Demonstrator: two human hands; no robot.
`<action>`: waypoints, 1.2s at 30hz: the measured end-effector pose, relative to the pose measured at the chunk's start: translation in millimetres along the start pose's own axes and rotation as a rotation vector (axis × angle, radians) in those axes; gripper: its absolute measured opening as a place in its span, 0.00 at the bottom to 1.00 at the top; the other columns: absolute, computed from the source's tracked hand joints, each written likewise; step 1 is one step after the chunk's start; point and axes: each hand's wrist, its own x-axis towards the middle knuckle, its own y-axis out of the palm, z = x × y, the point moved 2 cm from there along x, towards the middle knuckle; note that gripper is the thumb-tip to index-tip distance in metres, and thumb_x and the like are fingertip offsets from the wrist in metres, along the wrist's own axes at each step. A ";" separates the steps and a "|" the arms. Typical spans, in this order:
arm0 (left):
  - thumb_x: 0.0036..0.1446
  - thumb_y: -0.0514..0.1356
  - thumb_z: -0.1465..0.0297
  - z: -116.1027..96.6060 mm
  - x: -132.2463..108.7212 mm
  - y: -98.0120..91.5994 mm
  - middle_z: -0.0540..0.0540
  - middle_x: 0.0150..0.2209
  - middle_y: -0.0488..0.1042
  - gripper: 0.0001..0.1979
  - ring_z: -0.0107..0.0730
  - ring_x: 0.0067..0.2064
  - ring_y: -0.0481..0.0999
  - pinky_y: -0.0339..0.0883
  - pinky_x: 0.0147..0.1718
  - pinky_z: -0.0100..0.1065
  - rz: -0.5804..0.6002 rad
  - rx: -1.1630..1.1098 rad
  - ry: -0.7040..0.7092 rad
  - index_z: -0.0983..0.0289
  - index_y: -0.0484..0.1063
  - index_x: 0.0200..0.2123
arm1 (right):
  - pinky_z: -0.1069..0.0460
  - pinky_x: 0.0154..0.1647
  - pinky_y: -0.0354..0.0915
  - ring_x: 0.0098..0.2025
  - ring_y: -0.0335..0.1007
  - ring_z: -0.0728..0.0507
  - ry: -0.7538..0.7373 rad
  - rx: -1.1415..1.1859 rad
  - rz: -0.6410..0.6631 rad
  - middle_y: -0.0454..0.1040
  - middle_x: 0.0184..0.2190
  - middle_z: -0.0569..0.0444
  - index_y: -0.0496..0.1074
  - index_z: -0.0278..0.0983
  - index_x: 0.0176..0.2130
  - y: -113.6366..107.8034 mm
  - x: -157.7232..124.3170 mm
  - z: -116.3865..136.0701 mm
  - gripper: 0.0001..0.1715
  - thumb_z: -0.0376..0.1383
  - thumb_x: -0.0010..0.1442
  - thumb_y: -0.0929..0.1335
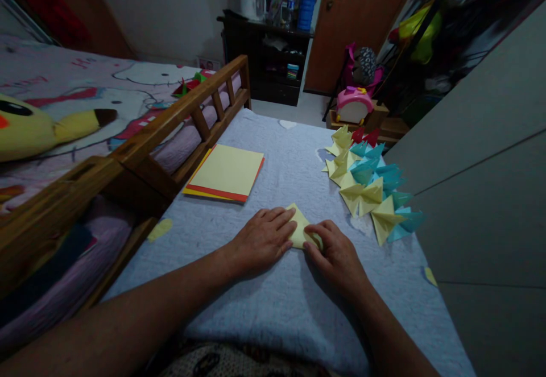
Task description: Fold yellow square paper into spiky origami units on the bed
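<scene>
A small folded piece of yellow paper lies on the pale blue quilted cover in front of me. My left hand rests flat on its left side, fingers stretched out over the paper's edge. My right hand presses the paper's lower right part with curled fingertips. A stack of square coloured sheets, yellow on top with red and orange edges, lies further back to the left.
A row of several folded yellow, blue and red paper pieces lies at the right, next to a grey wall. A wooden bed rail runs along the left. Dark shelves and a door stand behind.
</scene>
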 end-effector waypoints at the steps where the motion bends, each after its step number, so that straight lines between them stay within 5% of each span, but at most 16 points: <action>1: 0.68 0.56 0.65 -0.4 0.5 -0.6 0.62 0.65 0.65 0.16 0.50 0.63 0.65 0.60 0.56 0.47 0.007 0.001 -0.001 0.63 0.67 0.56 | 0.47 0.42 0.68 0.38 0.72 0.43 0.000 0.001 0.002 0.72 0.39 0.50 0.73 0.39 0.47 -0.3 0.0 0.4 0.12 0.36 0.63 0.66; 15: 0.71 0.51 0.61 1.2 0.8 4.2 0.61 0.68 0.61 0.23 0.47 0.64 0.63 0.56 0.57 0.44 0.051 0.048 -0.024 0.64 0.61 0.64 | 0.47 0.42 0.68 0.38 0.72 0.43 -0.001 -0.018 0.016 0.71 0.39 0.49 0.74 0.36 0.47 -0.4 1.2 -0.1 0.13 0.36 0.63 0.66; 36: 0.70 0.52 0.61 -1.0 1.4 2.0 0.62 0.67 0.63 0.24 0.48 0.63 0.64 0.56 0.58 0.44 0.040 0.070 -0.040 0.66 0.63 0.64 | 0.46 0.43 0.69 0.40 0.72 0.42 -0.006 0.002 0.020 0.71 0.41 0.48 0.73 0.36 0.48 0.2 0.5 -0.2 0.14 0.36 0.64 0.65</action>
